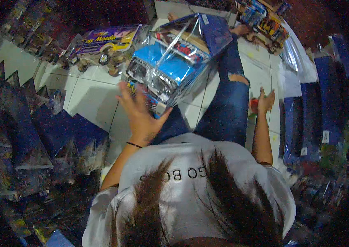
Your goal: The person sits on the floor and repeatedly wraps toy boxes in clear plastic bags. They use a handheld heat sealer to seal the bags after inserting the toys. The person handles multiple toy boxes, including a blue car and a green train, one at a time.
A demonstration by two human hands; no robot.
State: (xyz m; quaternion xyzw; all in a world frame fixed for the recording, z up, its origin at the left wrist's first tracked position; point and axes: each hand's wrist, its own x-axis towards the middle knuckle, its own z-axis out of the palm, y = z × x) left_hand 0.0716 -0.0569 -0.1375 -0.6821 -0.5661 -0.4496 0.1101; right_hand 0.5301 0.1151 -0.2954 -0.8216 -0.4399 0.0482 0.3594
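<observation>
A toy truck (164, 61) with a bright blue cab is wrapped in shiny clear plastic, with a dark blue panel (215, 35) at its far end. It sits tilted between my legs, its grille toward me. At the near lower edge, my left hand (138, 109) spans the bumper, thumb on one side and slightly blurred fingers on the other. Off to the right, my right hand (265, 101) is held away from the truck, fingers stretched out and nothing visible in them. Just beside it shows a small red round thing (254, 105), whose kind I cannot make out.
A purple and yellow toy truck (104, 41) stands far left on the white tile floor (88, 92). More colourful toy trucks (263, 20) are at far right, beside clear plastic sheeting (293, 55). Rows of wrapped packages with dark blue pieces (51, 127) (309, 119) flank me.
</observation>
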